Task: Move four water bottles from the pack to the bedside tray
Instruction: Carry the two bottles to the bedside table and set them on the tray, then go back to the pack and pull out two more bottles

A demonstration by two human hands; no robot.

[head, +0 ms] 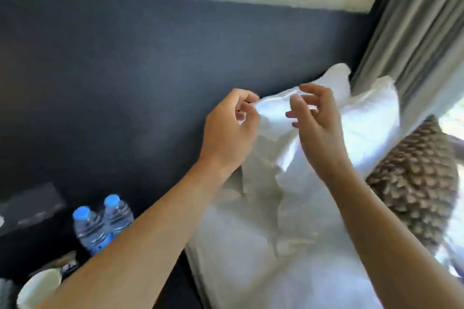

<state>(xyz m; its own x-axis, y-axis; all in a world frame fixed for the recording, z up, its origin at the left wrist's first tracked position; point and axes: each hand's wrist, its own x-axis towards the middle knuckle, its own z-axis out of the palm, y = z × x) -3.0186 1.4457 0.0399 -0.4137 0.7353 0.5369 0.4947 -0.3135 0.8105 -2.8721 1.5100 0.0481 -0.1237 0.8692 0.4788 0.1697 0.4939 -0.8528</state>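
Two clear water bottles with blue caps, one (88, 229) beside the other (118, 213), stand upright on a dark bedside surface at the lower left, partly behind my left forearm. No pack or tray is clearly visible. My left hand (231, 130) is raised over the bed and pinches the top corner of a white pillow (273, 114). My right hand (317, 125) hovers just right of it at the pillow's top edge, fingers curled and apart, holding nothing that I can see.
A second white pillow (371, 120) and a brown patterned cushion (414, 183) lean against the dark headboard wall (125, 83). White bedding (251, 263) fills the lower middle. A pale cup (40, 286) and a blurred dark box (30, 206) sit at lower left. Grey curtain (416, 20) hangs right.
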